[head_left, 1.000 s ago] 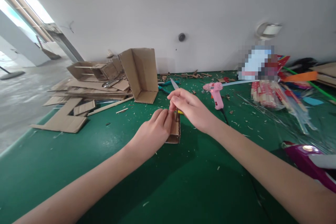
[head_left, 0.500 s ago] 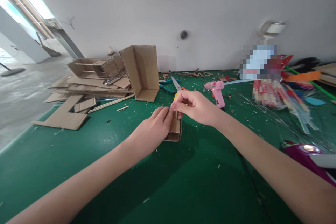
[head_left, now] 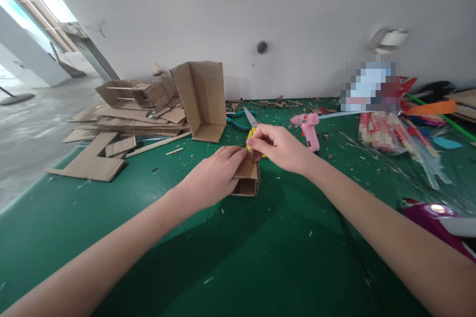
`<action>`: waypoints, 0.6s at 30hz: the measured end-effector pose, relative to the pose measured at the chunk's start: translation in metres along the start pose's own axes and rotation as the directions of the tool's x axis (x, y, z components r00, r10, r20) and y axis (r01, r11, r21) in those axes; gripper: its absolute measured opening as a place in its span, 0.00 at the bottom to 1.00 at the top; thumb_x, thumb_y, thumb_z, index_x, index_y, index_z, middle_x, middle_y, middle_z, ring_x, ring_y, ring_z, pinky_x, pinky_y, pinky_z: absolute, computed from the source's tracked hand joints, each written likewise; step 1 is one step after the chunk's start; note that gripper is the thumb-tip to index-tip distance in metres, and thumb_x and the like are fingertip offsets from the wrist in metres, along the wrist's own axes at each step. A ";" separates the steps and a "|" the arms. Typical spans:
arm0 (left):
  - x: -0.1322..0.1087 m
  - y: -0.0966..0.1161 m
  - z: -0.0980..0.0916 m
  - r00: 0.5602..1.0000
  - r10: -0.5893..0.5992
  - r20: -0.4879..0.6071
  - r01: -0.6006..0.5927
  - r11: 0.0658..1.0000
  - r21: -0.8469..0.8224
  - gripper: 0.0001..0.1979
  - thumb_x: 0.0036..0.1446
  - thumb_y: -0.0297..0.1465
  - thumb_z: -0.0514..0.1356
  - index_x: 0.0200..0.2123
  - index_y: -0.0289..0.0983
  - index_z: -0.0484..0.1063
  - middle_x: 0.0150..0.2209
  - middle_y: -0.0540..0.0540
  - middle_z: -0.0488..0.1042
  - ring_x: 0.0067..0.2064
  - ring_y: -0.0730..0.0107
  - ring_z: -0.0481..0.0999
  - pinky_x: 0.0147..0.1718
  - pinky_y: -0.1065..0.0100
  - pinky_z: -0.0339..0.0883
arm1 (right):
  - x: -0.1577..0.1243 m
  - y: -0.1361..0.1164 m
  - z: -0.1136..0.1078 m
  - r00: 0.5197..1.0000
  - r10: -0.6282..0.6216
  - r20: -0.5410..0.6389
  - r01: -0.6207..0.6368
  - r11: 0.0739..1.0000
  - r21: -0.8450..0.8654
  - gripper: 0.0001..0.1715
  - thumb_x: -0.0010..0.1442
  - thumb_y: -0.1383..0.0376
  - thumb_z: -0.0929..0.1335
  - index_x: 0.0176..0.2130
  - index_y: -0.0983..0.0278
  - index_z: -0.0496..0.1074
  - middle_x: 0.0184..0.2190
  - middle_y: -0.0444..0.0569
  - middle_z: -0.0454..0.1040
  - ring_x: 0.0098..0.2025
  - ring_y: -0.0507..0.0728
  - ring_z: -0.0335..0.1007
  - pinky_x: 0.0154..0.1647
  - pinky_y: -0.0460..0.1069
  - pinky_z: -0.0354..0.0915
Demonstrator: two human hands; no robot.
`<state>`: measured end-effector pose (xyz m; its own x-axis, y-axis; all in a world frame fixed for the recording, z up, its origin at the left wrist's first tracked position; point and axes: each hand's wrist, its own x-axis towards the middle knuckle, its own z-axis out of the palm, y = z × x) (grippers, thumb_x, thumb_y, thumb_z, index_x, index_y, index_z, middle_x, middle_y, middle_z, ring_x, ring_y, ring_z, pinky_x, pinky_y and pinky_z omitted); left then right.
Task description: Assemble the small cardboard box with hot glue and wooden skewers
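Observation:
A small cardboard box [head_left: 248, 169] lies on the green table with its open end facing me. My left hand [head_left: 215, 173] is closed round its left side, fingers together along the top. Over the far right part of the box, my right hand [head_left: 273, 146] pinches a short, thin, dark rod-like piece [head_left: 254, 157] that points down at the top face. The fingers cover most of that piece, so I cannot tell its kind. Just behind the right hand lie scissors [head_left: 251, 118] with yellow and red handles, partly hidden.
A pink glue gun [head_left: 308, 129] stands right of the scissors, and teal-handled pliers [head_left: 236, 124] lie left of them. An open cardboard shell [head_left: 206, 99] stands beside stacked cardboard [head_left: 126, 121]. Bagged sticks [head_left: 379, 131] and a purple object [head_left: 431, 218] are at right.
My left hand has spread slightly left on the box, baring more of its top. The box looks tilted or shifted a little, and the pinched piece now points down more plainly.

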<state>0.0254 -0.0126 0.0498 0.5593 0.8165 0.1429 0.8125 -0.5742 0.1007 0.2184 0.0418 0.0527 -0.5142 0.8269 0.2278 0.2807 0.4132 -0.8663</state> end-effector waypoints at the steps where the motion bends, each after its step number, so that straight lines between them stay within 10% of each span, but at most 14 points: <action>1: 0.001 0.000 0.000 1.000 0.000 0.000 0.000 1.000 -0.015 0.25 0.55 0.21 0.49 0.57 0.34 0.62 0.57 0.39 0.67 0.57 0.55 0.68 0.48 0.56 0.72 | 0.000 0.001 0.000 1.000 0.002 -0.008 -0.002 1.000 -0.014 0.16 0.60 0.54 0.67 0.30 0.62 0.66 0.28 0.45 0.73 0.29 0.54 0.72 0.32 0.51 0.66; 18: 0.009 -0.002 -0.004 0.987 -0.155 0.041 0.157 0.985 -0.074 0.25 0.54 0.23 0.53 0.57 0.34 0.60 0.49 0.39 0.73 0.46 0.56 0.76 0.39 0.59 0.72 | 0.005 0.008 0.002 0.999 0.016 -0.039 -0.016 1.000 0.019 0.18 0.59 0.51 0.68 0.29 0.63 0.67 0.27 0.44 0.71 0.30 0.53 0.71 0.32 0.51 0.67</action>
<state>0.0284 -0.0041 0.0551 0.4333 0.8972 0.0850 0.8760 -0.4415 0.1941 0.2164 0.0485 0.0466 -0.4773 0.8479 0.2309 0.2732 0.3929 -0.8781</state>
